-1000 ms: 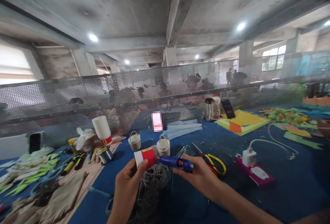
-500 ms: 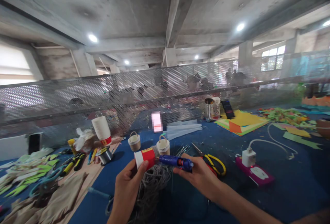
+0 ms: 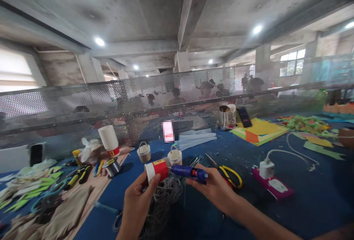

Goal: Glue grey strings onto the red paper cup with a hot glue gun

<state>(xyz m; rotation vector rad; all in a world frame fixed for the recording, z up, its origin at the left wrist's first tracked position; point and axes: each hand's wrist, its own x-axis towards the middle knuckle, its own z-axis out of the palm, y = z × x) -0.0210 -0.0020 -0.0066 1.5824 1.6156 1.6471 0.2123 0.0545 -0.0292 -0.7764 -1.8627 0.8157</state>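
Observation:
My left hand [image 3: 136, 203] grips a red and white paper cup [image 3: 156, 170] held on its side, rim toward me. My right hand [image 3: 214, 188] is closed round a blue glue gun [image 3: 189, 172] whose nozzle points left at the cup's base. A tangle of grey string [image 3: 163, 199] lies on the blue table [image 3: 304, 210] just under both hands. Two small string-wrapped baskets with handles [image 3: 144, 152] [image 3: 175, 155] stand just beyond the cup.
Yellow-handled scissors [image 3: 229, 176] lie right of my right hand. A white charger on a pink power bank [image 3: 269, 181] sits further right. A stack of paper cups [image 3: 108, 140], pliers and green paper scraps [image 3: 30, 184] fill the left. A perforated metal screen [image 3: 110, 103] backs the table, with people behind it.
The cup has tilted slightly in my left hand. Both hands stay almost where they were.

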